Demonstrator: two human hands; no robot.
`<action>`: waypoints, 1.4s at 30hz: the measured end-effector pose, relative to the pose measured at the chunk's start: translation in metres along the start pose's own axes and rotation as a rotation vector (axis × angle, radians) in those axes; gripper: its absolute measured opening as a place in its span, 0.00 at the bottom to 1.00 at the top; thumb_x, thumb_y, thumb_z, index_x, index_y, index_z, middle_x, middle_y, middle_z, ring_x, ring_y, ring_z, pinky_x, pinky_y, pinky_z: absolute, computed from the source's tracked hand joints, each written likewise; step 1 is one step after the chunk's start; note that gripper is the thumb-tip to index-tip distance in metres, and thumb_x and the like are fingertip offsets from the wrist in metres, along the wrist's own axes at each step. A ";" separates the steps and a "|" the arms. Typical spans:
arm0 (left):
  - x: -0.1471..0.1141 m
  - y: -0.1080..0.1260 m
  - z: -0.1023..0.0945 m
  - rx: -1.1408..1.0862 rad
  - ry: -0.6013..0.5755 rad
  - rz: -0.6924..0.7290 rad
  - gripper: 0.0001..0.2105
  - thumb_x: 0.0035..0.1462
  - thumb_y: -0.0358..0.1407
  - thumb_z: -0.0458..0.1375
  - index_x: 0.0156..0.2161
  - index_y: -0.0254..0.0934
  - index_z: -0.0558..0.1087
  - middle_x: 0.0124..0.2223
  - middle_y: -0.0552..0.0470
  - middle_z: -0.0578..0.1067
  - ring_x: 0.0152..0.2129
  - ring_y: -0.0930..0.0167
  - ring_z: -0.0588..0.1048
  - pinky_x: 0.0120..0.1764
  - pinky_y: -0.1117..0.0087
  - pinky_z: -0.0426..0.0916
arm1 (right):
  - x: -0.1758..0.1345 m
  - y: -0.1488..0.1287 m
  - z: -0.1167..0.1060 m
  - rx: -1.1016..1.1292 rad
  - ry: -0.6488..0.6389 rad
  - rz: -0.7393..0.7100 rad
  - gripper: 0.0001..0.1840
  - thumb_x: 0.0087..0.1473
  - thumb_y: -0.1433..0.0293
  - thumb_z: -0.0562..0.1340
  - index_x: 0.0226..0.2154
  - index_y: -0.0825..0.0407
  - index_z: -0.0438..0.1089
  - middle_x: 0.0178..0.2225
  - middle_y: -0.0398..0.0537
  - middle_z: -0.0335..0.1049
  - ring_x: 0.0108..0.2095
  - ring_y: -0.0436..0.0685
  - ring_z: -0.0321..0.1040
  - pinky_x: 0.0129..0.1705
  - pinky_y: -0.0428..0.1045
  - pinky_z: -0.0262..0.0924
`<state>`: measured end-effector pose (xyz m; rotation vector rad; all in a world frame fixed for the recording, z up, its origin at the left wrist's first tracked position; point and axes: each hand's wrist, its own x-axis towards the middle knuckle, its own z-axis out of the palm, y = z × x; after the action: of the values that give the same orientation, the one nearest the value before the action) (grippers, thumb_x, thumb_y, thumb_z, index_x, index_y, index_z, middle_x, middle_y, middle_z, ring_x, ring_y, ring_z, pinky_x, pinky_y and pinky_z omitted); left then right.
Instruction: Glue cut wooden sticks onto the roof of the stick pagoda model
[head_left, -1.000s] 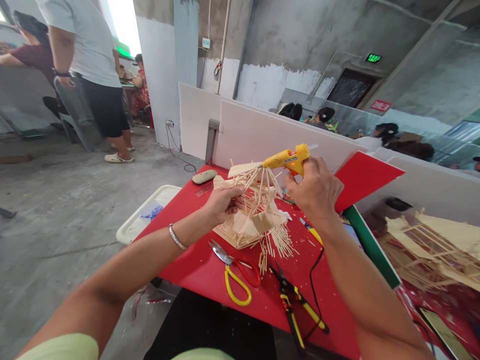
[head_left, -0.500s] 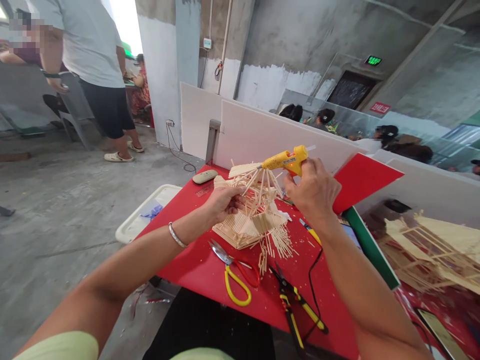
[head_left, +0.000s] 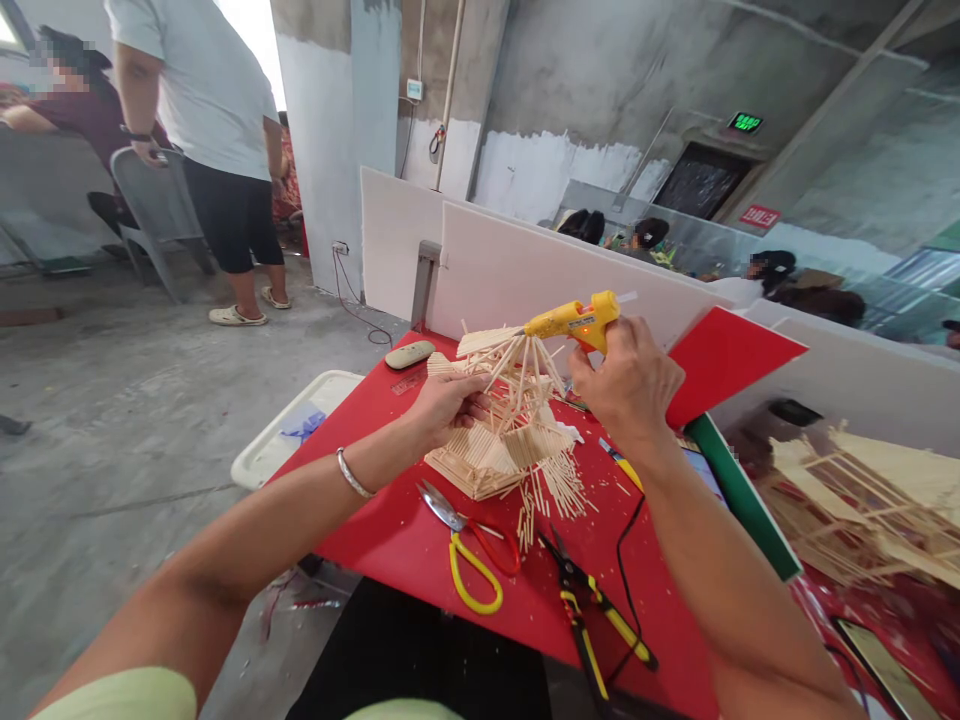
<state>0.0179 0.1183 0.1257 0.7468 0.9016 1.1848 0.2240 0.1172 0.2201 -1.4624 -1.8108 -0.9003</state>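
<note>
My right hand point(head_left: 634, 380) grips a yellow hot glue gun point(head_left: 574, 322), its nozzle at the top of a small model roof built from thin wooden sticks point(head_left: 517, 365). Fingers of my left hand point(head_left: 448, 405) are closed on the left side of that stick roof; the exact grip is partly hidden. Below stands the model's wider base tier point(head_left: 476, 465), covered in rows of sticks. Loose wooden sticks point(head_left: 559, 485) lie in a heap at its right front.
On the red table point(head_left: 375, 520) lie scissors point(head_left: 472, 560) with red and yellow handles, black-and-yellow cutters point(head_left: 581, 590), a utility knife point(head_left: 621, 462) and a computer mouse point(head_left: 410, 354). Another stick model point(head_left: 847, 490) is at right. A white board point(head_left: 562, 270) stands behind. A person point(head_left: 210, 130) stands far left.
My hands, the glue gun and the model stay almost still. In the background the standing person has shifted a little to the right.
</note>
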 end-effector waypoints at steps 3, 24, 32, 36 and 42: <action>0.001 -0.001 0.000 0.003 0.006 0.004 0.12 0.47 0.40 0.69 0.28 0.34 0.73 0.23 0.51 0.75 0.15 0.76 0.70 0.16 0.76 0.56 | 0.000 0.001 0.001 0.017 -0.010 0.021 0.17 0.56 0.62 0.57 0.46 0.53 0.66 0.41 0.52 0.68 0.30 0.52 0.59 0.28 0.50 0.37; 0.001 0.000 -0.001 0.018 0.007 0.018 0.13 0.46 0.40 0.70 0.27 0.34 0.73 0.22 0.51 0.76 0.15 0.76 0.71 0.16 0.76 0.57 | -0.001 0.001 0.003 -0.022 -0.023 0.000 0.17 0.56 0.62 0.56 0.45 0.55 0.67 0.40 0.53 0.67 0.28 0.51 0.56 0.28 0.50 0.34; 0.001 0.000 -0.001 0.022 0.005 0.014 0.13 0.46 0.40 0.69 0.26 0.34 0.73 0.22 0.51 0.75 0.14 0.76 0.71 0.15 0.76 0.57 | -0.002 0.000 0.002 -0.031 0.008 -0.025 0.18 0.57 0.62 0.56 0.47 0.54 0.66 0.39 0.51 0.68 0.28 0.51 0.57 0.27 0.51 0.34; 0.001 0.001 0.000 0.014 0.010 0.018 0.12 0.47 0.40 0.69 0.26 0.34 0.73 0.22 0.50 0.76 0.14 0.76 0.70 0.16 0.76 0.58 | -0.003 0.001 0.004 -0.047 0.008 -0.028 0.19 0.56 0.63 0.56 0.48 0.54 0.66 0.39 0.52 0.68 0.28 0.51 0.56 0.27 0.50 0.33; -0.001 0.002 0.001 0.017 0.023 0.005 0.12 0.46 0.39 0.69 0.26 0.34 0.73 0.22 0.50 0.76 0.15 0.76 0.71 0.16 0.76 0.57 | -0.005 0.001 0.004 -0.046 -0.002 -0.020 0.19 0.56 0.63 0.56 0.49 0.54 0.66 0.40 0.52 0.68 0.28 0.51 0.56 0.27 0.50 0.34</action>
<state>0.0180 0.1177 0.1283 0.7511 0.9299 1.1938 0.2259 0.1186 0.2140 -1.4762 -1.8196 -0.9563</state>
